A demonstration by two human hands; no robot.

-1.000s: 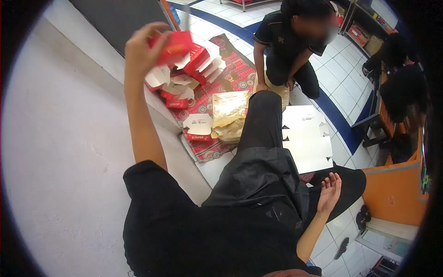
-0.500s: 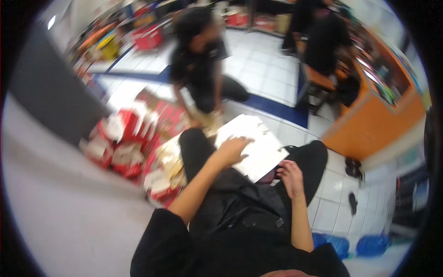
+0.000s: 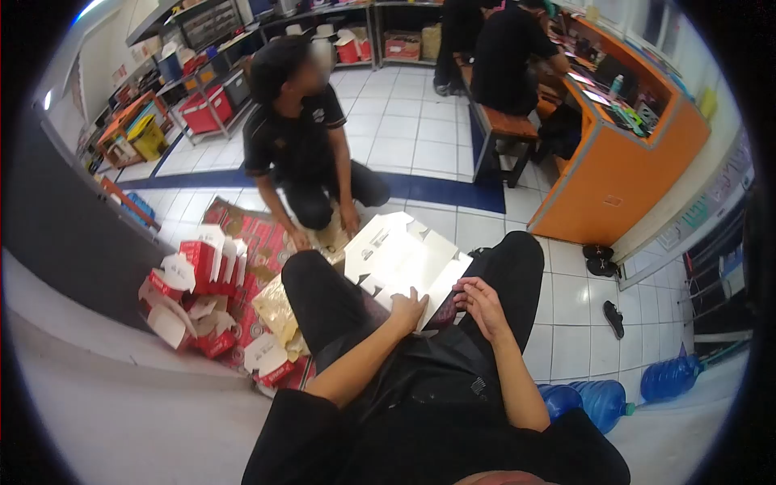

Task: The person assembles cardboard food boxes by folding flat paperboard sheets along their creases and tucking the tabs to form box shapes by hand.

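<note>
My left hand (image 3: pixel 410 311), which held a red box up over the pile a second ago, now rests on the white card (image 3: pixel 408 257), and my right hand (image 3: pixel 482 305) is beside it. That puts both hands at the card, with the red boxes (image 3: pixel 217 263) left in a heap on the left. The card lies unfolded across the lap, between the black-clad knees, black print and cut flaps facing up. My left fingers bend down onto its near edge; I cannot tell whether they pinch it. My right fingers hang loosely curled, a little apart, at its right edge; whether they touch it I cannot make out.

The boxes stand open on a red patterned mat (image 3: pixel 246 228), with crumpled gold wrap (image 3: pixel 279 314) between them and the left knee. Across the wrap, a co-worker (image 3: pixel 295 149) in black crouches, both hands lowered near the card's far edge. White tiles (image 3: pixel 412 153) crossed by a blue band run back to shelves. On the right, another person sits at an orange counter (image 3: pixel 606 190), and blue bottles (image 3: pixel 602 404) lie on the floor nearby.
</note>
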